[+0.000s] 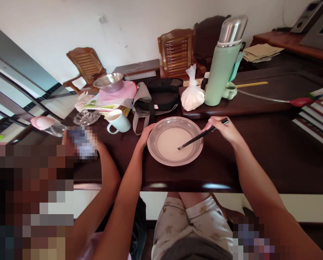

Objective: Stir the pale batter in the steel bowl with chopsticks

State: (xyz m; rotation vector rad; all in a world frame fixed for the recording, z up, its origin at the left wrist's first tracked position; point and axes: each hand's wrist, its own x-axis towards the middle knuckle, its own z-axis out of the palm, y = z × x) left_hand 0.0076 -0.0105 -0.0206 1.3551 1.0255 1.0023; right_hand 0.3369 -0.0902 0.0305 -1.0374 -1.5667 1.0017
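Note:
A shallow metal bowl (153,144) holding a pale, milky batter stands on the dark wooden table (258,155) in front of me. My left hand (145,135) grips the bowl's left rim. My right hand (225,130) is closed around dark chopsticks (201,135), whose tips dip into the batter near the bowl's middle.
Behind the bowl stand a light blue mug (118,121), a black bag (161,97), a knotted plastic bag of white powder (192,94) and a tall green thermos (223,61). Another person's arm (101,173) reaches in at the left. Books (318,112) lie at right.

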